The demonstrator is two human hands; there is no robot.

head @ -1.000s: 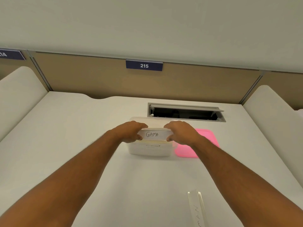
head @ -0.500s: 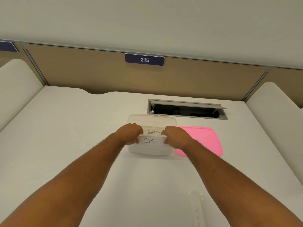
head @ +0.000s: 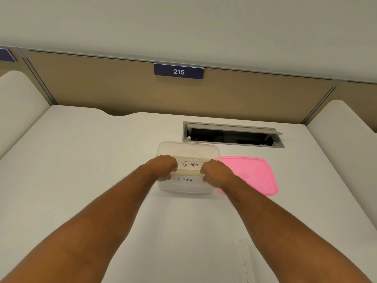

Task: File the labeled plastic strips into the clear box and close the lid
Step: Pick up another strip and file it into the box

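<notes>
Gripping from both ends, the left hand [head: 161,167] and the right hand [head: 216,173] reach into the clear box [head: 188,148], which stands open on the white desk [head: 91,160]. Each hand's fingers are curled inward and bunched together, and they appear to pinch the ends of the strip labelled GAMA [head: 184,179], which stands on edge inside the box and spans the gap between the two sets of fingertips; the fingertips themselves are hidden behind the knuckles, so the exact contact cannot be told. Just beyond the fingers, farther from the person, a second strip labelled GIRAFEE [head: 190,164] stands upright and parallel, with a thin pale band, seemingly the top edges of the strips, showing between the two labels. Immediately outside the right hand's knuckles lies the pink lid [head: 253,174], flat on the desk and touching or nearly touching the box's side. Well behind the fingers, near the person's right forearm, another clear strip [head: 245,260] with handwriting lies on the desk. Past the box from the fingers, a cable hatch [head: 232,134] sits open in the desk, and a sign reading 215 [head: 179,71] hangs on the partition.
</notes>
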